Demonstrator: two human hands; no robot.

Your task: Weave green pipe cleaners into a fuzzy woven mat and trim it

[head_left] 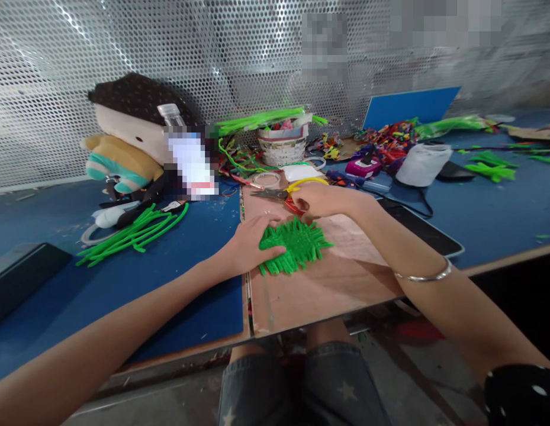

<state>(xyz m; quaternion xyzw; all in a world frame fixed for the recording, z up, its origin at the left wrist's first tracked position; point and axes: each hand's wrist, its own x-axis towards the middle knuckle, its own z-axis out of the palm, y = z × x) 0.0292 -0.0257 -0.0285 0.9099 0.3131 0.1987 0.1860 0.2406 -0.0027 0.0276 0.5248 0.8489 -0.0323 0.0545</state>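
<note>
A fuzzy green pipe-cleaner piece (301, 242) with a fringed edge lies on the brown board (292, 305). My left hand (252, 245) grips its left side, with the thumb over the top and the other fingers at the far edge. Just beyond the piece, my right hand (323, 201) is closed on pliers (275, 193) with one yellow and one red handle. Their dark, tapered jaws point left, above the board. Part of the handles is hidden by the fingers.
Loose green pipe cleaners (137, 234) lie on the blue table at left, near a plush toy (124, 160) and a phone (192, 163). A white basket (281, 148) stands behind the board. A dark tablet (417, 228) and a white roll (423, 164) are at right.
</note>
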